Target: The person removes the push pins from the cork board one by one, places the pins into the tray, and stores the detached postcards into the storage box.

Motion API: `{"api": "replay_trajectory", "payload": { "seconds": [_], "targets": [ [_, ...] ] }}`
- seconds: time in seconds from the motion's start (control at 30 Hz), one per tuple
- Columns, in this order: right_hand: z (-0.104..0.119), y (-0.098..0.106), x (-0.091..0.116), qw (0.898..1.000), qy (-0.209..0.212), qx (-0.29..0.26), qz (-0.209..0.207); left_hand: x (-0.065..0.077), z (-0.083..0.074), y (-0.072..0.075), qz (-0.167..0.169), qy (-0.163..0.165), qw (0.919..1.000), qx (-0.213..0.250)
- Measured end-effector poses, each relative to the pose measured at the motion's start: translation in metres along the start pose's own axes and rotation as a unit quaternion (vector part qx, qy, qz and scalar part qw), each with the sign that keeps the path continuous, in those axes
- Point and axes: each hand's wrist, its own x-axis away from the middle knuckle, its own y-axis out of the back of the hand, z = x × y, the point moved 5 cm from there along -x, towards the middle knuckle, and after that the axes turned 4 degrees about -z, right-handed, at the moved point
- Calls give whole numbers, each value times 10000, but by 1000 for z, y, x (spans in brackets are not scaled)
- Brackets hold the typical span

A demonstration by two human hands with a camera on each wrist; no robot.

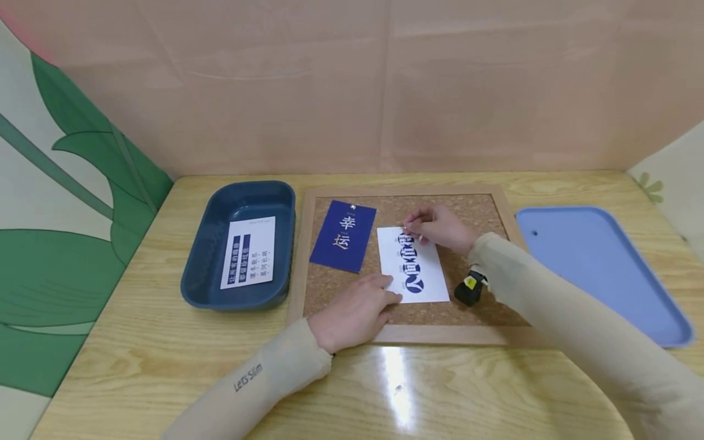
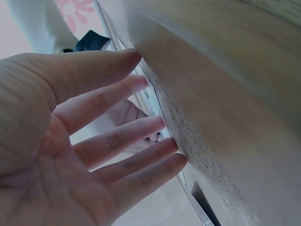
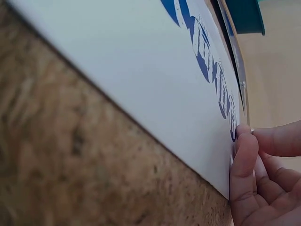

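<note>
A white card (image 1: 437, 278) with large blue characters lies on the cork board (image 1: 467, 214). My right hand (image 1: 440, 229) is at its top edge, thumb and forefinger pinching a small shiny pushpin (image 1: 405, 228), mostly hidden by the fingertips. In the right wrist view, the other fingers (image 3: 244, 186) rest against the card. My left hand (image 1: 354, 311) lies at the card's lower left, its fingertips on the card and cork, fingers fairly straight in the left wrist view. Left of the white card, a dark blue card (image 1: 335, 247) bears a pushpin (image 1: 352, 206) at its top.
To the left stands a dark blue bin (image 1: 189, 287) holding another printed white card (image 1: 264, 244). A light blue tray (image 1: 583, 256) lies at the right, partly behind my right forearm. The board's wooden frame (image 1: 429, 335) borders the cork on the wooden table (image 1: 137, 366).
</note>
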Motion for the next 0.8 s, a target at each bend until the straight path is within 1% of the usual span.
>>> {"api": "replay_trajectory", "payload": {
  "seconds": [0.43, 0.63, 0.8],
  "targets": [
    [0, 4, 4, 9998, 104, -147, 103, 0, 1, 0, 58, 110, 9999, 20],
    [-3, 6, 5, 9997, 63, -193, 150, 0, 1, 0, 37, 71, 10000, -6],
    [-6, 10, 7, 9996, -26, -275, 78, 1, 0, 0, -36, -20, 10000, -24]
  ]
}}
